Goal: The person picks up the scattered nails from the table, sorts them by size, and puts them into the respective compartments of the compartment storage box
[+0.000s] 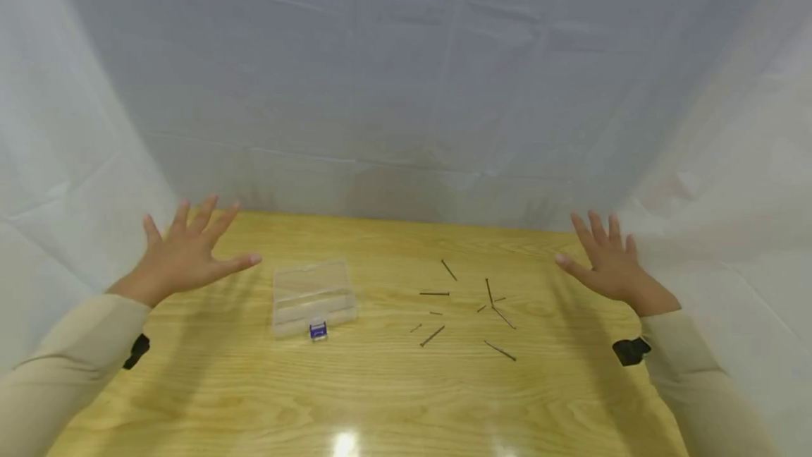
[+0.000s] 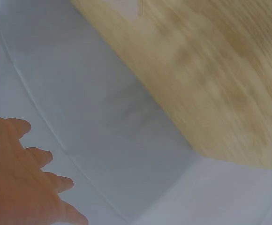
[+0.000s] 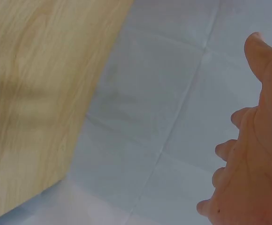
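My position is the dial centre, with 12 o'clock straight ahead. Nearest is the worktop [image 1: 393, 386], flat yellow grained wood, glossy enough to return a bright reflection [image 1: 345, 445]. Cream sleeves [image 1: 76, 365] cover my forearms.

At 1 o'clock lie six long nails [image 1: 500, 350] and four short nails [image 1: 435, 313]: slender, dark, apparently metal, at mixed angles. Most lie apart, which presumably leaves each shaft individually reachable.

At 11 o'clock sits a rectangular box [image 1: 314, 296] of clear plastic. Its blue latch [image 1: 318, 331] faces me, probably for frontal access; I cannot tell whether the lid is fastened.

My left hand [image 1: 184, 259] is at 10 o'clock, my right hand [image 1: 612, 270] at 2 o'clock. Both have fingers extended and widely spread, thumbs inward, gripping nothing. This wide stance leaves the box and nails uncovered between them.

Farthest, at 12 o'clock, hangs smooth, creased pale sheeting [image 1: 406, 104], apparently a backdrop.
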A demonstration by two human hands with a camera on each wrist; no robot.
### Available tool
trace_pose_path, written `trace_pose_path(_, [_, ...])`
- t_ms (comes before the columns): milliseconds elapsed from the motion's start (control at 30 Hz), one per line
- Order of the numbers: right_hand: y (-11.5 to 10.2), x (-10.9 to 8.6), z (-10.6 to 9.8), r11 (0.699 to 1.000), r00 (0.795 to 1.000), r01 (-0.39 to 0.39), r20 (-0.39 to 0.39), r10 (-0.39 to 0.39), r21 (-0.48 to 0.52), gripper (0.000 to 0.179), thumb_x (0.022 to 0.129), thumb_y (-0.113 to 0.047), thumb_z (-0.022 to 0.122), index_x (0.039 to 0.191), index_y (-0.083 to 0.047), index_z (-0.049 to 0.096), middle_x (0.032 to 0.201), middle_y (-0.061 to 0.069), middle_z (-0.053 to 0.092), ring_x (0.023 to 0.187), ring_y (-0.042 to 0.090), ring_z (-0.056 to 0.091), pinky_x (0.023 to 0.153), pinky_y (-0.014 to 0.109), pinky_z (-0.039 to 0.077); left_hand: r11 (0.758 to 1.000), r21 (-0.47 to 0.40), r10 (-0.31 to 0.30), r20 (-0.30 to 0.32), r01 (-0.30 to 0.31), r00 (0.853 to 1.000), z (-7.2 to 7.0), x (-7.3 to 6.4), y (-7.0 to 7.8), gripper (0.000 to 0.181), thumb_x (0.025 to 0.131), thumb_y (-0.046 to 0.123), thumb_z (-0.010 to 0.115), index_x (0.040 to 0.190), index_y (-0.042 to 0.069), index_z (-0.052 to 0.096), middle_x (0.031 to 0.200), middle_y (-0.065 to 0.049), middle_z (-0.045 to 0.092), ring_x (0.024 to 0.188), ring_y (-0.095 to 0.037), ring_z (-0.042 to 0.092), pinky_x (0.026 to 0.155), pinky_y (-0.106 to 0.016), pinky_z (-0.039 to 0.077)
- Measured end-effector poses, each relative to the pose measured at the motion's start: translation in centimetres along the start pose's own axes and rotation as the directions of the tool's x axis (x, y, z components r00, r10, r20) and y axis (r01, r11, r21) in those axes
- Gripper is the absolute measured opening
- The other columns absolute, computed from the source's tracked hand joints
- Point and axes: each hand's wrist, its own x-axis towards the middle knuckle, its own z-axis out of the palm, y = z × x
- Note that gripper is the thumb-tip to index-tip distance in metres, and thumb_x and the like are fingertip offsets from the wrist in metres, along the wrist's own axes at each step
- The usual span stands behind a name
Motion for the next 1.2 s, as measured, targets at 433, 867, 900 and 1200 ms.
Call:
trace_pose_path(433, [-0.1, -0.4, 5.8, 0.995, 0.998, 0.064, -0.002, -0.064, 0.073, 0.084, 0.098, -0.051, 0.045, 0.155, -0.011, -0.001, 0.157, 0.027, -0.011, 0.138, 0.048, -0.023, 0.100, 0.079, -0.006, 0.993, -0.097, 0.068, 0.062, -0.062, 0.996, 5.3, -0.9, 1.1, 0.096, 0.086, 0.067, 0.052, 0.156, 0.017, 0.010, 0.159, -0.023, 0.002, 0.137, -0.059, -0.003, 0.093, -0.080, -0.018])
trace_pose_path(867, [-1.7, -1.9, 10.7, 0.976, 0.995, 0.095, 0.009, -0.099, 0.196, 0.080, 0.097, -0.045, 0.051, 0.156, -0.016, 0.005, 0.158, 0.024, -0.006, 0.141, 0.044, -0.020, 0.104, 0.075, -0.008, 0.984, -0.113, 0.139, 0.039, -0.134, 0.989, 10.0, -1.4, 2.6, 0.087, 0.089, 0.063, 0.052, 0.152, 0.009, 0.028, 0.157, -0.021, 0.019, 0.140, -0.052, 0.012, 0.103, -0.078, 0.004])
trace_pose_path(900, [-1.8, -2.0, 11.0, 0.975, 0.995, 0.097, 0.008, -0.101, 0.198, 0.080, 0.097, -0.044, 0.051, 0.156, -0.015, 0.005, 0.158, 0.024, -0.005, 0.142, 0.045, -0.019, 0.104, 0.075, -0.007, 0.983, -0.114, 0.151, 0.036, -0.146, 0.988, 10.3, -1.4, 2.7, 0.086, 0.089, 0.062, 0.052, 0.151, 0.008, 0.028, 0.156, -0.021, 0.020, 0.139, -0.052, 0.013, 0.104, -0.077, 0.006])
trace_pose_path(1200, [-2.3, -2.6, 13.3, 0.969, 0.992, 0.127, -0.002, -0.129, 0.211, 0.078, 0.097, -0.042, 0.053, 0.155, -0.008, 0.013, 0.159, 0.023, 0.000, 0.143, 0.045, -0.009, 0.105, 0.075, -0.001, 0.973, -0.125, 0.201, 0.025, -0.196, 0.979, 11.5, -1.9, 2.8, 0.081, 0.092, 0.057, 0.052, 0.150, 0.005, 0.029, 0.155, -0.023, 0.022, 0.139, -0.050, 0.017, 0.107, -0.073, 0.009])
